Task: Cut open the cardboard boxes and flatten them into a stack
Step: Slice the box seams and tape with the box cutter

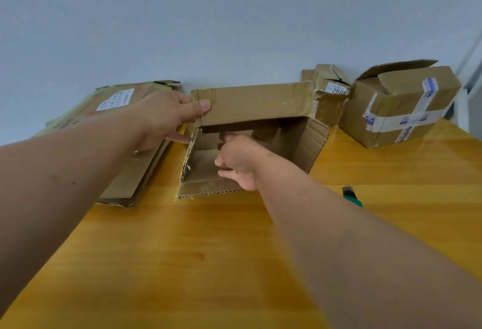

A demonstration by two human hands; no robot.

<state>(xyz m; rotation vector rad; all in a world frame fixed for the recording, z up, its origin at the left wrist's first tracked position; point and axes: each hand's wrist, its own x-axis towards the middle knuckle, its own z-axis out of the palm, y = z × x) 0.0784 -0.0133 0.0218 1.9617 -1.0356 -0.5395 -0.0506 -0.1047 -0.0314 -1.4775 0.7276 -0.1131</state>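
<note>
- The open brown cardboard box (250, 130) lies on its side at the middle of the glossy yellow wooden bench (208, 263), near the pale blue wall (234, 15), its mouth facing the person and its flaps folded outward.
- Step in hand, as I judge it: this box is already cut open and is being collapsed; it still holds its square tube shape, so flattening is not yet done.
- The next move calls for pushing the upper panel sideways and down so the walls fold along their creases, then laying the sheet onto the pile to the left.
- The left hand (167, 117) grips the box's top left corner, thumb lying flat on the upper panel and the other fingers wrapped round the left edge.
- The right hand (236, 161) reaches into the mouth of the box with fingers curled; it seems to press or pull on the inner wall, but whether it pinches any cardboard I cannot tell.
- Just left of the box lies a stack of flattened brown cardboard sheets (122, 146) with a white label on top.
- To the right stand a small torn brown carton (330, 94) and a larger taped brown carton (399, 104), both still to be opened.
- A green-handled utility knife (352, 196) lies on the bench by the right forearm, untouched.
</note>
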